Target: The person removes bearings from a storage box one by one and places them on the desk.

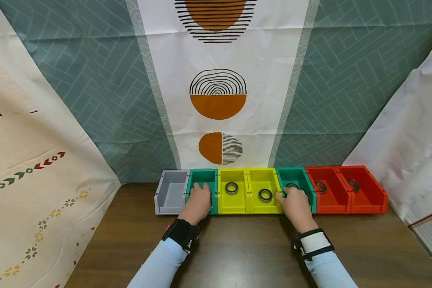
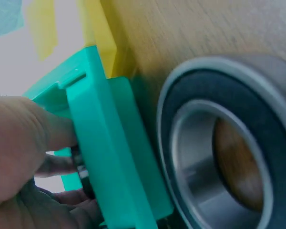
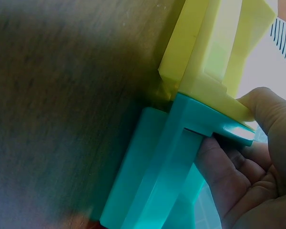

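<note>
My left hand point(image 1: 198, 202) reaches into the left green bin point(image 1: 204, 176). In the left wrist view its thumb and fingers pinch a dark-edged bearing point(image 2: 81, 171), mostly hidden by the bin's front wall. A large metal bearing point(image 2: 181, 148) with a black seal appears very close to that camera; its support is out of sight. My right hand point(image 1: 298, 208) is at the right green bin point(image 1: 291, 172), thumb against the adjoining yellow bin's wall and bent fingers inside. Just beyond those fingers a bearing point(image 1: 291, 186) shows partly; whether they hold it cannot be told.
Bearings lie in both yellow bins point(image 1: 232, 174) and both red bins point(image 1: 367, 192). The grey bin point(image 1: 174, 188) ends the row at the left. The bins stand in one joined line on a wooden table point(image 1: 234, 256), before a patterned cloth point(image 1: 259, 120).
</note>
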The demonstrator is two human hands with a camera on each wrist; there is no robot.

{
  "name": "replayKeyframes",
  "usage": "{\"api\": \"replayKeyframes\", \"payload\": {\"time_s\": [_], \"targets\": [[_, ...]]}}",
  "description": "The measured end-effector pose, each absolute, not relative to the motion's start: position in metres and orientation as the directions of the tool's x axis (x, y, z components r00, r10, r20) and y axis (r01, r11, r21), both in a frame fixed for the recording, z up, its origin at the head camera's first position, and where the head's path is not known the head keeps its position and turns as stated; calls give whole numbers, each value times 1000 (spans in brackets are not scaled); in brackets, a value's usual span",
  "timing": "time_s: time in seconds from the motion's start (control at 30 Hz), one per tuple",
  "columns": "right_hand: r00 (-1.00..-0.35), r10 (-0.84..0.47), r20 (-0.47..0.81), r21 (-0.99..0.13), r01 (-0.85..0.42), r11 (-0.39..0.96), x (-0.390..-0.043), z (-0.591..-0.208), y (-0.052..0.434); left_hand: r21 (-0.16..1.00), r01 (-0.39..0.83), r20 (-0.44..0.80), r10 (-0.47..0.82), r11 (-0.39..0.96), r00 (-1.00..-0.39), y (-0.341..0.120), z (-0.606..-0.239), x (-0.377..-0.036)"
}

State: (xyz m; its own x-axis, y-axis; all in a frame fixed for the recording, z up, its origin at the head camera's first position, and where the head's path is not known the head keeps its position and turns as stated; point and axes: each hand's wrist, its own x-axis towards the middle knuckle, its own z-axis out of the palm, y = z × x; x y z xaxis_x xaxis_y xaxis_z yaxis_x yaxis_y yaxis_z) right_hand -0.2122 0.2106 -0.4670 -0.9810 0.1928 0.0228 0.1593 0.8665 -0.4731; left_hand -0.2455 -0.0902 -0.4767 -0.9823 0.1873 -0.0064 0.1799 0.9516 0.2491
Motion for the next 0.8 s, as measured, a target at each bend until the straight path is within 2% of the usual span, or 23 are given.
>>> {"api": "replayKeyframes", "payload": {"time_s": [0.3, 0.53, 0.8], "targets": [[-982, 189, 23, -466, 156, 871, -213, -467, 211, 468, 165, 56, 157, 868, -986, -99, -454, -236], [-982, 185, 21, -469, 154, 870, -213, -467, 212, 552, 131, 96, 93, 823, -991, -109, -437, -226], [-982, 189, 3, -477, 165, 863, -213, -466, 212, 587, 212, 191, 121, 782, -974, -111, -424, -210]]}}
